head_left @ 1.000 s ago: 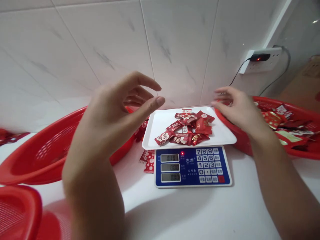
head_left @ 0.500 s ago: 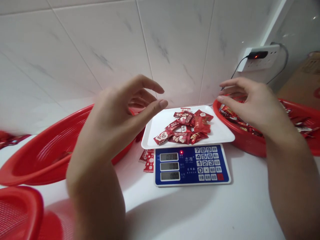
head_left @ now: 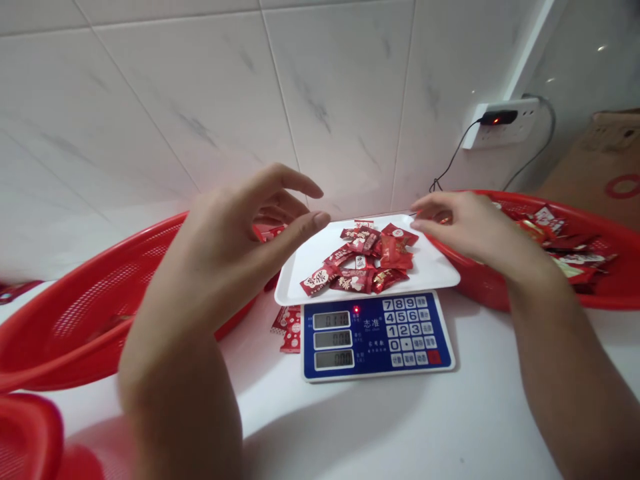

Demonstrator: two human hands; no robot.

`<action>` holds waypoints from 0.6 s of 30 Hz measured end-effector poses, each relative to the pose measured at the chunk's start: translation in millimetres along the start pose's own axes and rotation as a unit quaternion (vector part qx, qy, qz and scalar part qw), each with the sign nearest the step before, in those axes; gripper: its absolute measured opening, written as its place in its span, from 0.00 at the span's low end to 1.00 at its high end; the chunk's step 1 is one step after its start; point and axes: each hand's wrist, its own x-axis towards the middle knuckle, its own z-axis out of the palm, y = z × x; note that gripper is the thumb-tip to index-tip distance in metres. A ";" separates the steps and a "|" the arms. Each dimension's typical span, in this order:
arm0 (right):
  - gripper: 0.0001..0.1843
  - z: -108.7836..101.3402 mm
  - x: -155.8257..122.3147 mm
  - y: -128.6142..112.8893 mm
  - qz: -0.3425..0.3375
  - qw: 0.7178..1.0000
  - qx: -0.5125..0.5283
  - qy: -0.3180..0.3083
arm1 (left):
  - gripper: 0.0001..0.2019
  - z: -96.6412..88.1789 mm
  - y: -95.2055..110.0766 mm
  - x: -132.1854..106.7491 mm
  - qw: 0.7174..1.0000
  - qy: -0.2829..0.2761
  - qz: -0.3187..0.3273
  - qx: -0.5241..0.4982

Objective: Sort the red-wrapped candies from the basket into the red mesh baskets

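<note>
My left hand [head_left: 225,247] hangs in the air left of the white tray [head_left: 430,267], fingers curled and apart, holding nothing. My right hand [head_left: 465,230] is just above the tray's far right corner, fingers slightly curled, with nothing visible in them. On the tray lies a loose pile of red-wrapped candies [head_left: 367,260], not touched by either hand. The tray rests on a blue digital scale [head_left: 377,337] with a lit keypad-side display. Its readings are too small to read surely.
A red mesh basket [head_left: 500,293] holding wrapped candies stands right of the scale, and another [head_left: 95,320] stands left. A few candies [head_left: 290,330] lie on the white counter. A wall socket [head_left: 500,123] with a charger and cables sits above the tiled wall's corner.
My right hand has moved left, from over the right basket to the tray's corner. My left hand has barely moved. The whole view has shifted slightly with my head.
</note>
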 end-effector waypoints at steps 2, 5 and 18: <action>0.19 2.0 1.1 1.2 0.018 0.996 -0.058 -0.060 | 0.09 0.1 -1.1 0.7 1.000 -0.010 0.001 0.003; 0.22 7.8 2.5 1.2 0.011 0.989 -0.098 -0.110 | 0.08 0.9 -1.9 1.2 1.000 -0.027 0.005 0.003; 0.14 3.5 -0.2 -4.1 -0.006 0.995 0.097 -0.031 | 0.08 2.3 0.7 -0.5 0.998 -0.047 -0.010 0.033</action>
